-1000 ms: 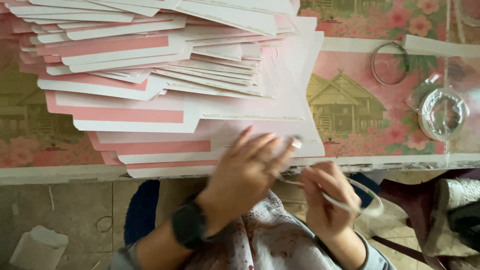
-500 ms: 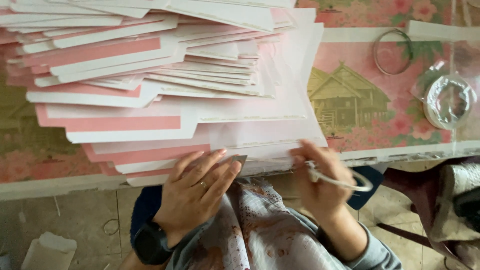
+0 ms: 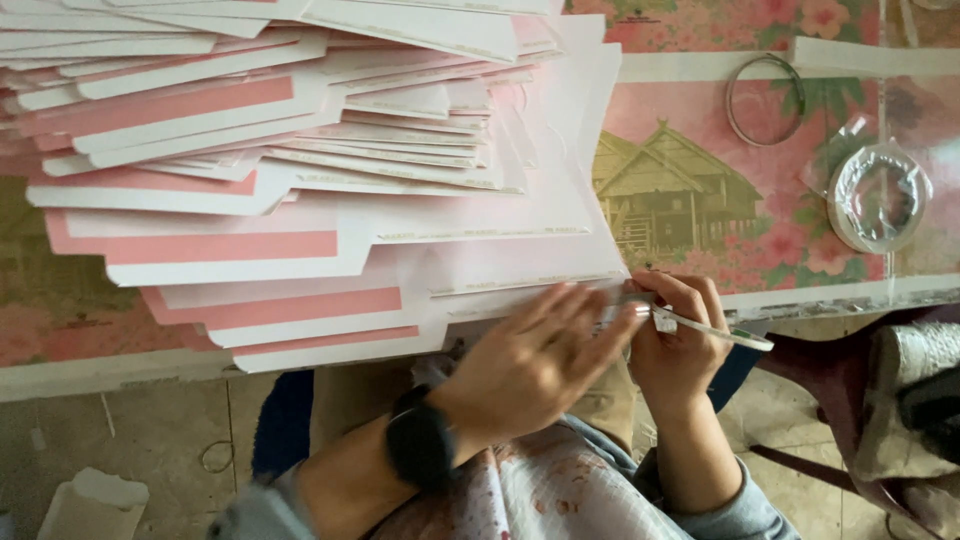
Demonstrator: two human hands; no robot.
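A small home workshop is showing here: pink-and-white card blanks are lying piled on a table under a flowery cloth, tape rolls are sitting beside them, and a bare concrete floor is showing below.

the heap of pink-and-white flat card sheets runs off the top and left edges of the frame. the left hand is motion-blurred and hides the sheet edge beneath its fingers. the thin white tool starts inside the right hand, its near end unseen.
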